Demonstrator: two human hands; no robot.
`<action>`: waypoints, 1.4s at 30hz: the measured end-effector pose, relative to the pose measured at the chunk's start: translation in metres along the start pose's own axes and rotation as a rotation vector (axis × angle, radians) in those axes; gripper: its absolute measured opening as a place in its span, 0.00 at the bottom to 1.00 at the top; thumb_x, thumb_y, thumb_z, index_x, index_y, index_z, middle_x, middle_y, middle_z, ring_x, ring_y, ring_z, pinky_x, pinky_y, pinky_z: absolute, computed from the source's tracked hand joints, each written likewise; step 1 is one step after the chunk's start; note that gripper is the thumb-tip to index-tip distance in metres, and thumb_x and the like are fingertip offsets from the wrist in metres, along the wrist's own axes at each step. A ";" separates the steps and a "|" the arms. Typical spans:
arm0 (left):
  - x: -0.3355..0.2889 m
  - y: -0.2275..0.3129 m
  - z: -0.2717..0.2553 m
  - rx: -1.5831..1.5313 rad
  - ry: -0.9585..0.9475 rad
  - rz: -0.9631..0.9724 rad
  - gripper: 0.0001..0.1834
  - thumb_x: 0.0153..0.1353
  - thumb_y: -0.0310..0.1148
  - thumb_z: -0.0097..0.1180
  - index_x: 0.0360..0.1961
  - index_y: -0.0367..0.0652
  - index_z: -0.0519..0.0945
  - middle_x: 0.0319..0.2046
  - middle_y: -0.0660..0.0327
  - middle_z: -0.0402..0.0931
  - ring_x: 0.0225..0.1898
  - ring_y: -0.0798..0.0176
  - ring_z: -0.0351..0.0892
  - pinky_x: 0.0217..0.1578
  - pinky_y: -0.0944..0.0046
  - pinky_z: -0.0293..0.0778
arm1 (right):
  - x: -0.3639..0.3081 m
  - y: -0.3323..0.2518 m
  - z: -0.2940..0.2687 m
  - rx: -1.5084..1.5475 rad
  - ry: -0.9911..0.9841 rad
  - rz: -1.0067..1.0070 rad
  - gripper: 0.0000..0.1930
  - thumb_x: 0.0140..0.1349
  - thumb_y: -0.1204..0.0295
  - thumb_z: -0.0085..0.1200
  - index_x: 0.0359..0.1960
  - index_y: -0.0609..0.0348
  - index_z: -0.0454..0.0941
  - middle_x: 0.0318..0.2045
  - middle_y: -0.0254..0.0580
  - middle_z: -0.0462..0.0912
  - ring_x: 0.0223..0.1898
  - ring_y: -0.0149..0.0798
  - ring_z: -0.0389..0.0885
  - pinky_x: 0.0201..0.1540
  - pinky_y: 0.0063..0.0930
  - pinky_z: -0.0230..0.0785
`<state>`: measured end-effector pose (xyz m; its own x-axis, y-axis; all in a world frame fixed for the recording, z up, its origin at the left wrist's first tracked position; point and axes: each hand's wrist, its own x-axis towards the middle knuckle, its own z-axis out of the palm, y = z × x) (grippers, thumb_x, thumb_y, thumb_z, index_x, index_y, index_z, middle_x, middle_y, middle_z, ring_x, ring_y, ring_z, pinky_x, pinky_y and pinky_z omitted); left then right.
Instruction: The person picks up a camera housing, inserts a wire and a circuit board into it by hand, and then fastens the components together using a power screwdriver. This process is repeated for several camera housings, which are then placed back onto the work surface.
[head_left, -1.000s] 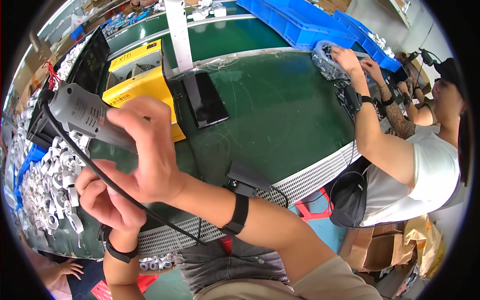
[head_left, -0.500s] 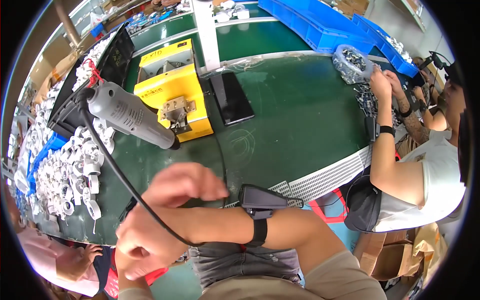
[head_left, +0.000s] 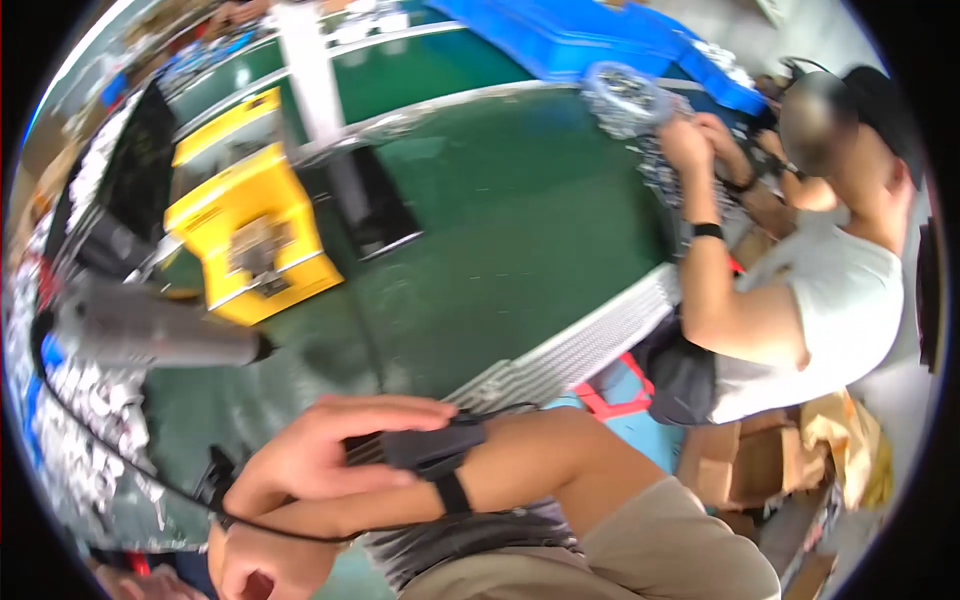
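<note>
Head view shows, on the near side of the yellow boxy metal machine [head_left: 235, 205], the left hand [head_left: 310, 445] with thumb and fingers astride the black rectangular wrist-strapped device [head_left: 437, 447], firmness unclear, seemingly adjusting it, which calls for keeping steady the right hand [head_left: 272, 560], its grip unreadable.

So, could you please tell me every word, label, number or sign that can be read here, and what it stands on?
None can be read.
Yellow metal machine: any marks are too blurred.
Grey cylindrical power tool: any print is too blurred.
Small black box-shaped device at the left hand: no legible text.
</note>
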<state>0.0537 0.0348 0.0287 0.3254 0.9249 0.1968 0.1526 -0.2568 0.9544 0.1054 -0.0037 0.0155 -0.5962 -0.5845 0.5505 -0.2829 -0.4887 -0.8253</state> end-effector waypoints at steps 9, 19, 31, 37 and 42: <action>0.004 0.008 0.007 0.044 0.003 -0.013 0.29 0.47 0.23 0.69 0.53 0.32 0.76 0.53 0.45 0.75 0.53 0.47 0.78 0.52 0.60 0.74 | 0.002 0.006 0.003 -0.228 0.013 -0.208 0.19 0.61 0.51 0.58 0.36 0.55 0.85 0.34 0.42 0.84 0.30 0.45 0.81 0.32 0.29 0.72; 0.006 0.005 0.007 0.026 0.021 -0.016 0.28 0.45 0.26 0.70 0.50 0.31 0.77 0.51 0.43 0.77 0.52 0.46 0.78 0.52 0.57 0.74 | 0.003 -0.012 0.007 -0.681 0.025 -0.267 0.17 0.61 0.55 0.58 0.34 0.57 0.83 0.33 0.44 0.82 0.32 0.47 0.81 0.34 0.32 0.72; 0.003 0.002 0.009 0.025 0.072 -0.028 0.27 0.47 0.26 0.67 0.51 0.33 0.77 0.52 0.43 0.75 0.52 0.48 0.78 0.52 0.58 0.73 | -0.009 -0.031 0.012 -1.238 -0.005 -0.281 0.15 0.61 0.59 0.59 0.31 0.60 0.80 0.30 0.47 0.81 0.33 0.49 0.80 0.35 0.37 0.71; -0.001 -0.004 0.004 0.101 0.142 0.034 0.22 0.43 0.28 0.71 0.43 0.34 0.82 0.46 0.44 0.79 0.46 0.50 0.82 0.45 0.60 0.77 | -0.002 -0.027 0.012 -1.452 -0.020 -0.323 0.14 0.62 0.61 0.59 0.30 0.61 0.79 0.29 0.48 0.80 0.34 0.50 0.80 0.36 0.38 0.71; -0.010 -0.025 -0.001 -0.006 0.346 0.137 0.21 0.45 0.31 0.72 0.40 0.33 0.81 0.40 0.47 0.80 0.39 0.55 0.82 0.41 0.64 0.76 | -0.001 0.011 -0.023 -0.159 -0.057 -0.148 0.17 0.63 0.58 0.57 0.39 0.62 0.78 0.35 0.45 0.82 0.38 0.41 0.79 0.41 0.35 0.72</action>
<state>0.0458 0.0326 0.0031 0.0077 0.9225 0.3858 0.1237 -0.3838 0.9151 0.0855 0.0066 0.0024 -0.4973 -0.5517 0.6696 -0.4821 -0.4659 -0.7420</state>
